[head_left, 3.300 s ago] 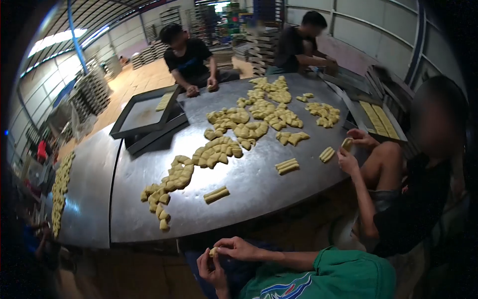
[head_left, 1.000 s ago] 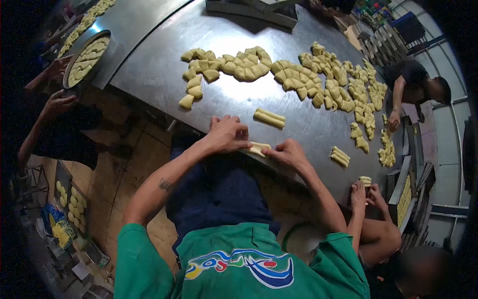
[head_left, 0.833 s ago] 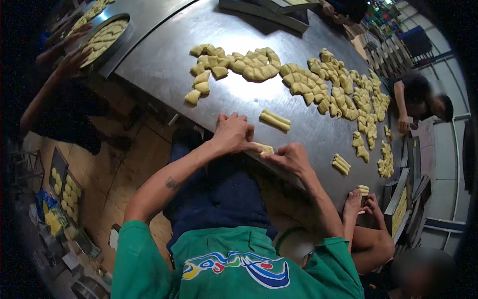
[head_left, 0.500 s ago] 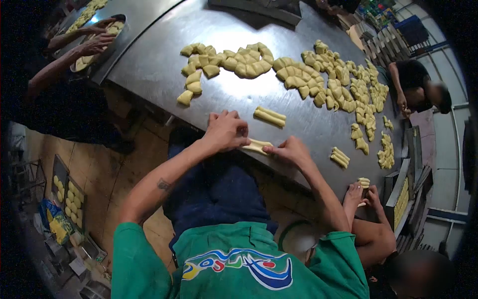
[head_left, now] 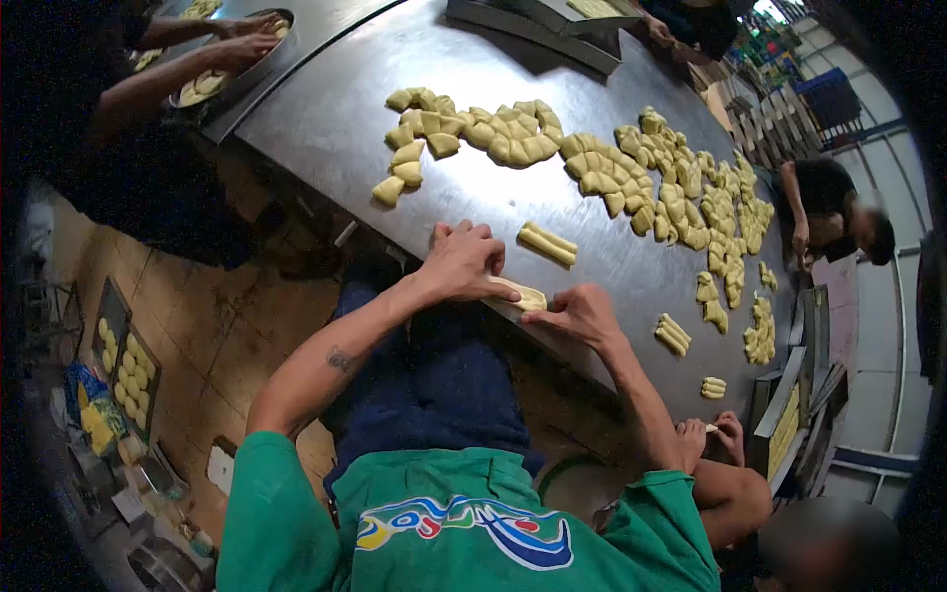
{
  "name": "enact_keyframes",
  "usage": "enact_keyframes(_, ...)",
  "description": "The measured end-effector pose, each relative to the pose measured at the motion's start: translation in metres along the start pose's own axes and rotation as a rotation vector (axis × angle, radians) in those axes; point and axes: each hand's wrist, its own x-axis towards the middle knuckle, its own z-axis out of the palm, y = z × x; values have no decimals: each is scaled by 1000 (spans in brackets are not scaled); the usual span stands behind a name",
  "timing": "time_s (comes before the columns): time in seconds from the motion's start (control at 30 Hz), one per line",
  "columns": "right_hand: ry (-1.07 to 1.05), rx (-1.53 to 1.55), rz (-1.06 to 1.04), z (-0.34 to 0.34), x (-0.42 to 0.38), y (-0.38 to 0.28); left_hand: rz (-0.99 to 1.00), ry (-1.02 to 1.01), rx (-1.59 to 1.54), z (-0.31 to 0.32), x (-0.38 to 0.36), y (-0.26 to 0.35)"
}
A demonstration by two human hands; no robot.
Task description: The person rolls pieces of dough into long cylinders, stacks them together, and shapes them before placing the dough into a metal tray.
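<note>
A flattened piece of dough (head_left: 529, 297) is stretched between my hands at the near edge of the metal table. My left hand (head_left: 462, 259) pinches its left end, thumb on top. At the lower right end my right hand (head_left: 580, 314) grips the dough between thumb and fingers. Its surface looks slightly hollowed, with a raised edge. Just beyond my hands lie rolled dough sticks (head_left: 547, 244), side by side and touching.
Many cut dough pieces (head_left: 513, 133) spread across the metal table (head_left: 326, 128). More rolls (head_left: 673, 335) lie to the right, near a co-worker's hands (head_left: 712, 438). Another person's hands (head_left: 247, 41) reach into a pan at upper left. Trays of dough (head_left: 131, 380) are at lower left.
The dough between my hands has been opened out wider and flatter. The view has shifted slightly. At right, the co-worker's hands have moved away from a small set of rolls.
</note>
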Motion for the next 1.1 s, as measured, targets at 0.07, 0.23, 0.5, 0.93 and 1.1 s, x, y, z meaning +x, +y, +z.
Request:
enact_keyframes(0.07, -32, -27, 60, 2, 10, 1, -25, -16, 20, 3, 2, 2)
enact_keyframes(0.23, -158, 147, 373, -6, 40, -5, -204, -244, 125, -5, 30, 14)
enact_keyframes(0.5, -194, 258, 416, -5, 16, 16, -9, -73, 61, -1, 12, -2)
enact_keyframes(0.93, -197, 139, 424, 1, 22, 9, -79, -7, 148, 11, 9, 13)
enact_keyframes(1.1, -210, 234, 306, -5, 26, 34, 1, 6, 65, 1, 10, 3)
